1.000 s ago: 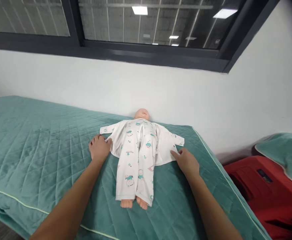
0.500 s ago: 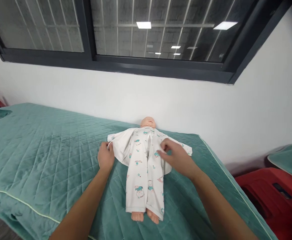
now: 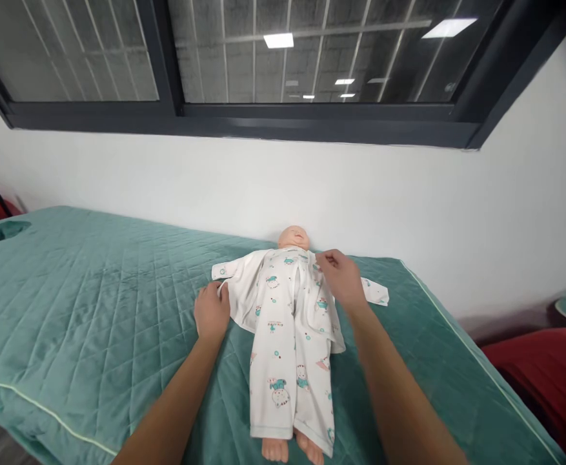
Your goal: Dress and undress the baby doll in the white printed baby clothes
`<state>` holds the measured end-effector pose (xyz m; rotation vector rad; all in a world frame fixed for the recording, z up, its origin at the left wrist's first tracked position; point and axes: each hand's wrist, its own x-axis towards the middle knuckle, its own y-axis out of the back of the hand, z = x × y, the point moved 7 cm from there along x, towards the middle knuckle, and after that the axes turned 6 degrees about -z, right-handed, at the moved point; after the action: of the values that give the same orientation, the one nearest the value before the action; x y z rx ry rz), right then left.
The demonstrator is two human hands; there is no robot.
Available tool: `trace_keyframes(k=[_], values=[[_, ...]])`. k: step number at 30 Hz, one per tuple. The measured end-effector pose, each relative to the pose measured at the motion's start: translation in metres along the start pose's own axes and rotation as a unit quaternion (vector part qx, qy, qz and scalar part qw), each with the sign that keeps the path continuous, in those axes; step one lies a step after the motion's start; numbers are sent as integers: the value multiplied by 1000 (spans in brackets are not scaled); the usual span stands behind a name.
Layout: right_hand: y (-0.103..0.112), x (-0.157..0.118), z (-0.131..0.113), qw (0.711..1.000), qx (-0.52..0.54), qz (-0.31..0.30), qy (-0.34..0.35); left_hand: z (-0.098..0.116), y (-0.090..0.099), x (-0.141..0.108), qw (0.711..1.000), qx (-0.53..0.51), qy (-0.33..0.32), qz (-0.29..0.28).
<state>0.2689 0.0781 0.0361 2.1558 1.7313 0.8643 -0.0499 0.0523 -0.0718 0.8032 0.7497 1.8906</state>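
Note:
A baby doll (image 3: 293, 237) lies on its back with its head toward the wall, dressed in a white printed baby shirt (image 3: 248, 271) and white printed trousers (image 3: 273, 361). The shirt's front is open over the trousers, and its sleeves spread to both sides. My left hand (image 3: 212, 311) is closed on the shirt's left edge, just below the sleeve. Close to the doll's shoulder on the right, my right hand (image 3: 341, 278) pinches the upper front of the shirt. Its fingertips partly hide the cloth there. Bare doll feet (image 3: 275, 449) show below the trouser legs.
The doll rests on a bed with a green quilted cover (image 3: 118, 290), which has a hole (image 3: 2, 231) at the far left. Behind it are a white wall (image 3: 215, 181) and a dark-framed window (image 3: 312, 123). A red chair-like object (image 3: 534, 368) stands at the right.
My right hand has moved up from the middle of the shirt toward the doll's shoulder. The right shirt flap now lies further down and out. My left hand stays at the left edge.

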Motion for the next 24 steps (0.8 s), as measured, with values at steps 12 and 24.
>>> trace_keyframes(k=[12,24], values=[[-42,25,36,994,75,-73,-39,45,20,-9,966,-259,9,-23],[-38,24,35,995,58,-66,-46,171,18,-39,903,-180,-361,-150]])
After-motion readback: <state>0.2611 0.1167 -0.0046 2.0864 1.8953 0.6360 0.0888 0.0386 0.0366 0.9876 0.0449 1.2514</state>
